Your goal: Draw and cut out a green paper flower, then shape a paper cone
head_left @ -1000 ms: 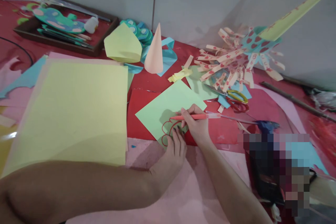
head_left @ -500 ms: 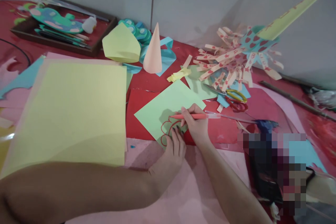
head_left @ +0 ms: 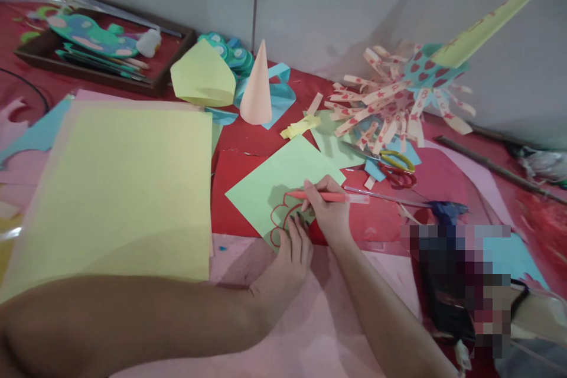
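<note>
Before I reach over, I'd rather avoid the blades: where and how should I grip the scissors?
Probably pinch the scissors by the yellow and red handle loops, coming from the right: the loops face right, while the blades point left, near the fringed paper strips.

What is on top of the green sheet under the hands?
The green sheet bears red curved lines; over it are the left hand and the right hand, with a red marker. Anything beneath the hands is hidden.
</note>
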Demonstrator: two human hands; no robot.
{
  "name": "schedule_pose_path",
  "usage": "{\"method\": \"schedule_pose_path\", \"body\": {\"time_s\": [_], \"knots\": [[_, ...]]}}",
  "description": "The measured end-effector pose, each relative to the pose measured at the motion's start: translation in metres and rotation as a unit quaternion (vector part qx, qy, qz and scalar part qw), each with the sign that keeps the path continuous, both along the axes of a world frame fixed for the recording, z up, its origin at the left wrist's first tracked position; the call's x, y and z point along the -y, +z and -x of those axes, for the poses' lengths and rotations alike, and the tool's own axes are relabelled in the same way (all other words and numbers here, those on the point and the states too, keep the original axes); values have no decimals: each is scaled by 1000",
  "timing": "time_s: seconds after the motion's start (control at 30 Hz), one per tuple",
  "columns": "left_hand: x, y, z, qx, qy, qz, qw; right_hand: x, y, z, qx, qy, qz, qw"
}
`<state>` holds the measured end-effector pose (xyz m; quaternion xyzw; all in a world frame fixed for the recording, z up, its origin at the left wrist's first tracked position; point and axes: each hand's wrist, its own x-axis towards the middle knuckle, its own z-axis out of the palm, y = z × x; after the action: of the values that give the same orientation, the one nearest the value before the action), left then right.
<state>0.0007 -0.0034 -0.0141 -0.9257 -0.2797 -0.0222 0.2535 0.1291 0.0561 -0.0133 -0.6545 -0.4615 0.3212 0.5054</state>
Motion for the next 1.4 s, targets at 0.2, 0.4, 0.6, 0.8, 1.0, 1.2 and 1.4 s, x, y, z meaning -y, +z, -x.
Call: {"method": "schedule_pose_path", "body": {"time_s": [0.2,0.4,0.6,0.8,1.0,1.2,1.4], "knots": [[-1,0,0,5,-2,-1,1000,1,1,0,23,-20,-10,999],[-1,1,0,10,-3,2,1000,1,4,1,13,-27,1,1000],[-1,0,-1,7,0,-2,1000,1,3,1,7,-14,3,1000],[0,0,0,8,1,-9,1000,2,0,0,38,-31,-18,999],[-1,-1,0,-3,5,-7,1000,2,2,1,56,-45,-22,997],[-1,0,0,13,5,6,1000,4,1,2,55,-65,-37,996],[-1,0,0,1,3,-6,1000,5,3,3,67,-69,-40,995]]}}
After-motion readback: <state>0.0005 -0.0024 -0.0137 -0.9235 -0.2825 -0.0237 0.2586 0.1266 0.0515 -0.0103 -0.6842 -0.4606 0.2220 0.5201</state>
